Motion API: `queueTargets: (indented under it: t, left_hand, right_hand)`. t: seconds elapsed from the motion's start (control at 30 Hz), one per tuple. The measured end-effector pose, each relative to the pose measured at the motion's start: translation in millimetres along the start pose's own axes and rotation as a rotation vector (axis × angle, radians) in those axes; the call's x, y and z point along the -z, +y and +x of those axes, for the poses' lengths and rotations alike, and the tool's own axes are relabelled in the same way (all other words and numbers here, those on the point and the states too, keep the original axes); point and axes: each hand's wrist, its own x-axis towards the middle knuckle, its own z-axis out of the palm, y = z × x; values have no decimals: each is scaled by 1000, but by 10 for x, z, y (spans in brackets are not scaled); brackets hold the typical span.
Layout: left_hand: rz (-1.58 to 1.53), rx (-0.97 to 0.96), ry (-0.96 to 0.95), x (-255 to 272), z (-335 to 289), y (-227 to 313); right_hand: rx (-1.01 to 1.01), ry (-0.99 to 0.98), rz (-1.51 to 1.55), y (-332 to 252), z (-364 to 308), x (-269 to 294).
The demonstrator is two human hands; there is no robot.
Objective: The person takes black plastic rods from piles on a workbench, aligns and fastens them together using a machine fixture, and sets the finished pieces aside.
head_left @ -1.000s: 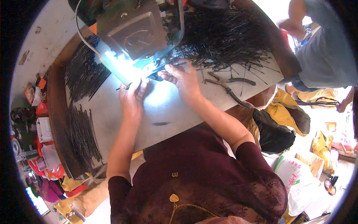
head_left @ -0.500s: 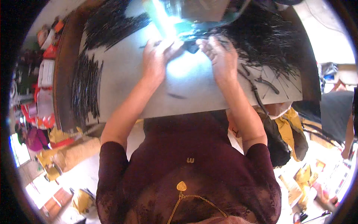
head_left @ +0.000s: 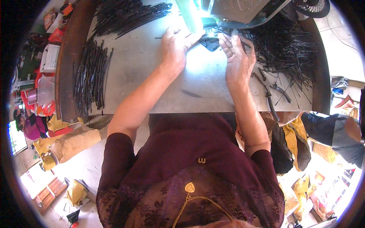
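Both hands work at the front of a green and grey machine [head_left: 251,13], under a bright lamp. My left hand [head_left: 175,49] is closed in a pinch, with the end of a thin black rod [head_left: 157,38] poking out on its left. My right hand [head_left: 239,57] is closed too, its thumb and fingers around a slim dark rod [head_left: 245,43] that slants across it. Between the fingertips lies a dark pointed plate [head_left: 210,45] at the machine's front. Glare washes out where the rods meet the machine.
Bundles of black rods lie at the left [head_left: 91,76] and far left [head_left: 131,17], with a tangled heap [head_left: 285,45] at the right. Pliers [head_left: 281,93] with dark handles rest by my right forearm. The metal tabletop [head_left: 159,98] has raised brown side edges.
The view has shifted, so more of the machine shows at the top. Both hands remain at the machine, and the right hand's fingers have turned more upright around the rod.
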Motion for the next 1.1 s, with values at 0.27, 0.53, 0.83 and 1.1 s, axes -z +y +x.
queueTargets:
  t: [0.27, 0.53, 0.83, 1.1]
  left_hand:
    - [5, 17, -32, -11, -48, -58]
    - [15, -43, -36, -32, -14, -157]
    - [993, -594, -236, -56, -42, 39]
    - [122, 27, 6, -187, -142, 12]
  right_hand:
    - [88, 24, 34, 55, -27, -7]
    - [74, 22, 53, 41, 39, 40]
    - [-112, 53, 70, 18, 14, 8]
    - [-88, 25, 176, -1, 28, 115]
